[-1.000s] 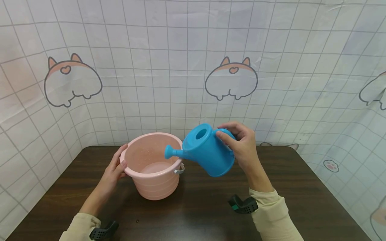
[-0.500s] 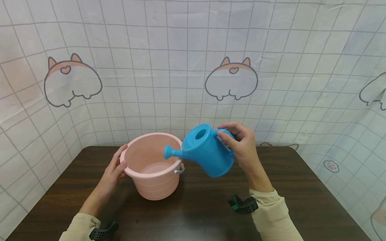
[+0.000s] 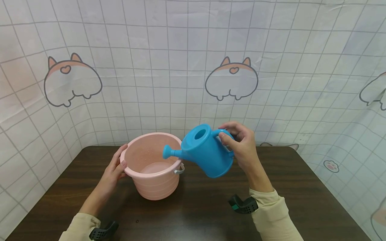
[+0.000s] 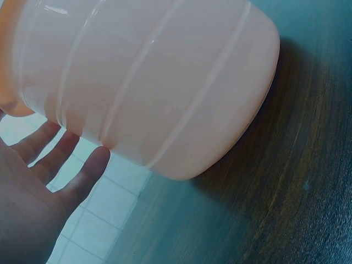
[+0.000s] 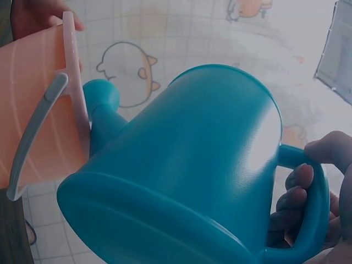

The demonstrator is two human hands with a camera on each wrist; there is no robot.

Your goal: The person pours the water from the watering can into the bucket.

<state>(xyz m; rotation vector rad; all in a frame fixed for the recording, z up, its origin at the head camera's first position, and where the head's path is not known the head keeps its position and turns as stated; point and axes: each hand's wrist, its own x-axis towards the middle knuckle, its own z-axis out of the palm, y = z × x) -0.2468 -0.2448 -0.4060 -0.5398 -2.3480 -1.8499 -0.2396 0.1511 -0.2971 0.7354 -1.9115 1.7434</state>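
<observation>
A pink bucket with a grey handle stands upright on the table, small droplets on its inner wall. My left hand holds the left side of its rim, thumb at the near edge. Seen from the left wrist, several fingers lie against the bucket's side. My right hand grips the handle of a blue watering can, fingers curled through the loop in the right wrist view. The can hangs tilted left above the table, and its spout head reaches over the bucket's right rim.
The dark wooden table reaches back to a white gridded curtain printed with cartoon animals, which also hangs along both sides. A tiny dark mark shows on the tabletop near the front.
The watering can has tipped slightly further left, its spout head shifting a little deeper over the bucket. The left hand and the bucket have stayed in place.
</observation>
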